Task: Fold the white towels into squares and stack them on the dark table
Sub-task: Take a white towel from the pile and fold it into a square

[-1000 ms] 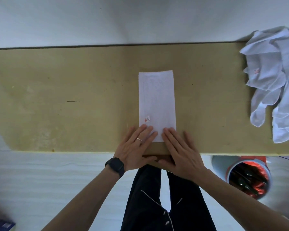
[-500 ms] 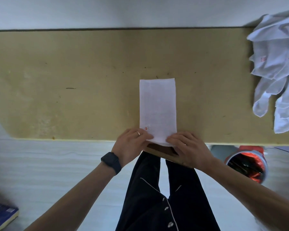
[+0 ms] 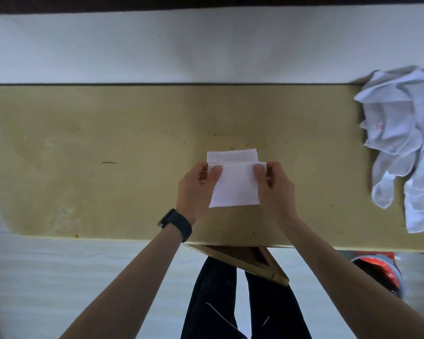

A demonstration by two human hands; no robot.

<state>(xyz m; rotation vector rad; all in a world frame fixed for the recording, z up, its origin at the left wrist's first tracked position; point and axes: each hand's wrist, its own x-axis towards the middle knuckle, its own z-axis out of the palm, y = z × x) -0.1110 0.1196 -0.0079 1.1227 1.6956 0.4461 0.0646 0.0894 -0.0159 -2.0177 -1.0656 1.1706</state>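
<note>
A white towel (image 3: 234, 185) lies in the middle of the olive-tan table (image 3: 108, 152), doubled over itself. Its near half is carried up over the far half, and a narrow strip of the lower layer shows beyond the raised edge. My left hand (image 3: 197, 189) pinches the left corner of that raised edge, thumb on top. My right hand (image 3: 274, 187) pinches the right corner the same way. A black watch sits on my left wrist. No stack of folded towels is in view.
A heap of unfolded white towels (image 3: 406, 143) lies at the table's right end, partly hanging over the front edge. Under the table front are a wooden triangular brace (image 3: 250, 260) and a grey bin with a red liner (image 3: 382, 272). A white wall runs behind.
Both hands gripped the towel's near end at the table edge and carried it away from me over the far half. The long strip is now about half its length.
</note>
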